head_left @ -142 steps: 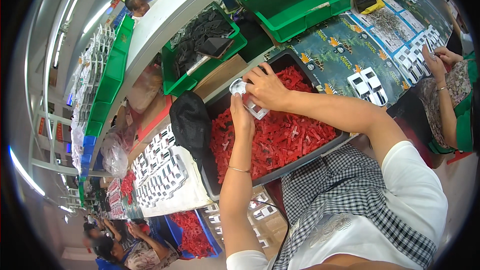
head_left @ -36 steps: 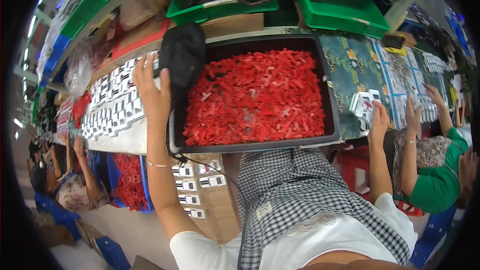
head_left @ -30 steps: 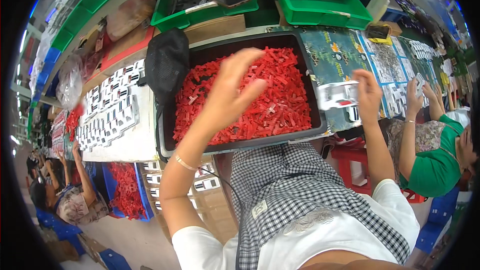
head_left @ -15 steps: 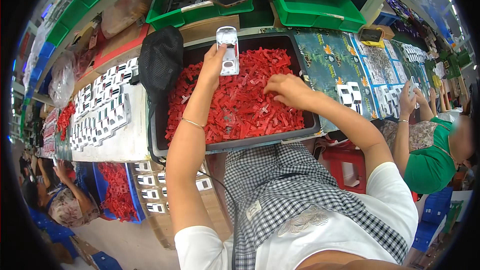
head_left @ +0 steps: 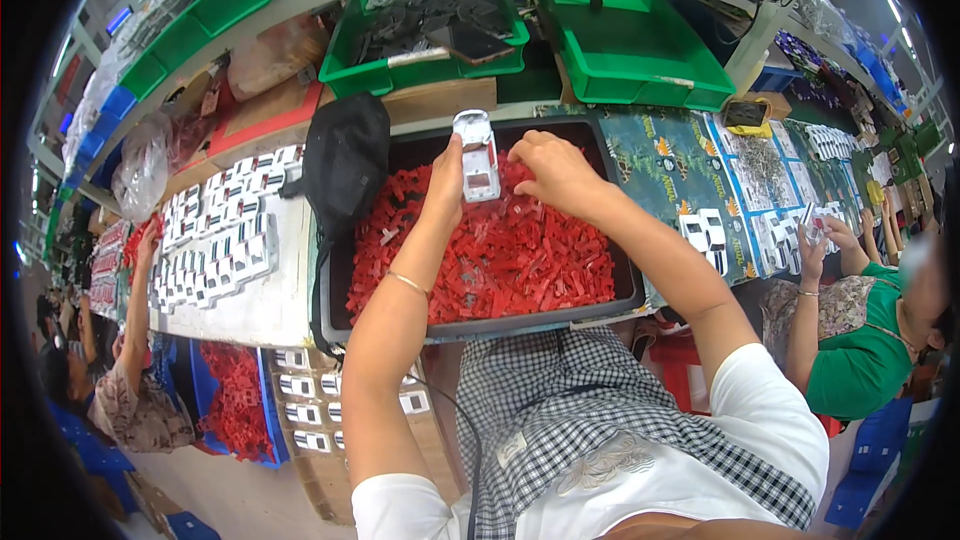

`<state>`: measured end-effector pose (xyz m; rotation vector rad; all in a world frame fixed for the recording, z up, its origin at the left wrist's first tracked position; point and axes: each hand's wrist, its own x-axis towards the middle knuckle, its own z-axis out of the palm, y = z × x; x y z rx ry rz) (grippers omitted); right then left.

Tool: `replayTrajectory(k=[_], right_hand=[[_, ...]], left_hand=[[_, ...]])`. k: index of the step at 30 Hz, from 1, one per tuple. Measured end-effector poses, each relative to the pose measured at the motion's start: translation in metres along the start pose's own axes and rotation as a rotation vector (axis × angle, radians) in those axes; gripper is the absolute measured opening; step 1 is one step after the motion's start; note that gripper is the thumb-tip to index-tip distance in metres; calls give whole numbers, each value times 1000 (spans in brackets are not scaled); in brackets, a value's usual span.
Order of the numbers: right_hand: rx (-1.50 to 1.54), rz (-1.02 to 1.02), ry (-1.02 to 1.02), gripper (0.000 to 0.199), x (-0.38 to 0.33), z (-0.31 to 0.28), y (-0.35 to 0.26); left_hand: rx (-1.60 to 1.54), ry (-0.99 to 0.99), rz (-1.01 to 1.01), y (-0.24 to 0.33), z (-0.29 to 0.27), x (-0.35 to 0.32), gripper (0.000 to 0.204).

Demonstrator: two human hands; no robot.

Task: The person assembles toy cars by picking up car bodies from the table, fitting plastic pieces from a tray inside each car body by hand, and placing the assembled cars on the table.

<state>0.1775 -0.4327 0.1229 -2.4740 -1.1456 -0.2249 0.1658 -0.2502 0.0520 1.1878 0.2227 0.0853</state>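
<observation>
My left hand (head_left: pixel 447 186) grips a white toy car body (head_left: pixel 475 145), held upright above a black bin (head_left: pixel 500 323). Red showing inside the car body could be a fitted part or the pile seen through it. Close on the car body's right side is my right hand (head_left: pixel 562 176), its fingers bent inward and closed. Whatever sits between those fingertips is too small to make out. A heap of small red plastic parts (head_left: pixel 480 265) fills much of the bin below both hands.
White car bodies (head_left: pixel 215 250) stand in rows to the left. A black mesh bag (head_left: pixel 345 155) hangs over the bin's left edge. Green trays (head_left: pixel 640 85) line the back. A co-worker in green (head_left: pixel 860 340) sits at right; another person's arm (head_left: pixel 138 310) reaches in at left.
My right hand has lifted out of the red parts and come up beside the car body. The left hand still holds the car body. At left, the other person's arm now reaches onto the table.
</observation>
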Motion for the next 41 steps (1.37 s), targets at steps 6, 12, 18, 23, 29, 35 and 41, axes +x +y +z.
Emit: replayTrajectory(k=[6,12,18,23,29,35,41], right_hand=[[-31,-57,167,13,31,30,-18],[-200,-185,324,14,24,55,-12],[-198,-187,450,14,36,59,-3],[-90,-98,479,10,37,49,-1],[-77,-98,502,8,35,55,1],[4,-173,488,8,37,51,3],[-41,-196,463,9,35,55,5]], left_hand=[[12,55,85,-5,-5,4,46],[103,28,91,-11,6,-8,40],[-44,-13,66,-10,6,-7,42],[-131,8,67,-7,10,-9,42],[-118,23,57,-8,14,-13,43],[-92,19,96,-9,12,-13,45],[-52,45,90,-11,12,-13,46]])
